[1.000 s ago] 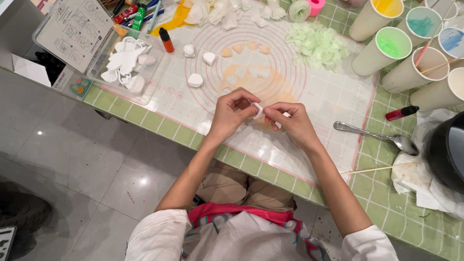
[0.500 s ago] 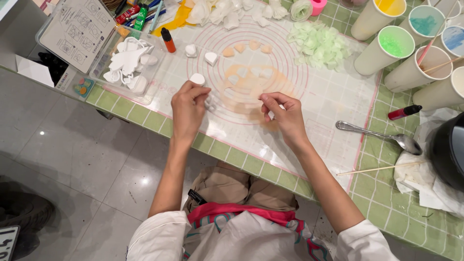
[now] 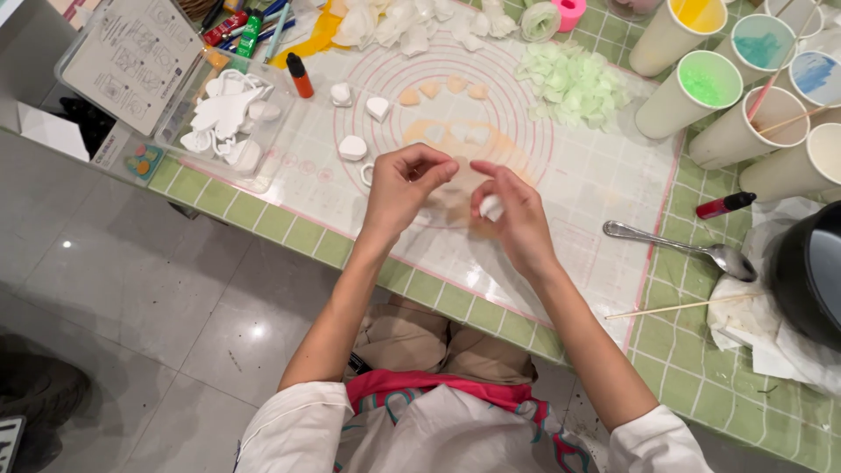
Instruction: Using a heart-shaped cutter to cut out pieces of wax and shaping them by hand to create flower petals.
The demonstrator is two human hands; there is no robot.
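My right hand (image 3: 517,219) is shut on a small white lump of clay (image 3: 491,208), pinched between thumb and fingers. My left hand (image 3: 399,188) hovers just to its left with fingertips drawn together; whether it holds anything is hidden. Both hands are above the middle of a white silicone mat (image 3: 596,175) printed with pink circles. Under them lies a pale peach smear. White heart-shaped pieces (image 3: 352,147) lie on the mat left of my left hand. Small peach pieces (image 3: 431,88) sit in a row further back.
A pile of pale green petals (image 3: 569,83) lies at the back of the mat. Paper cups of paint (image 3: 692,88) stand back right. A spoon (image 3: 683,245), a skewer (image 3: 674,307), a red marker (image 3: 725,205) and a black pot (image 3: 810,271) sit right. A clear box of white cutters (image 3: 232,118) is left.
Half a second ago my hands were apart, the left one out near the white pieces. Both have since come together over the mat's middle, farther from the table edge than a second ago.
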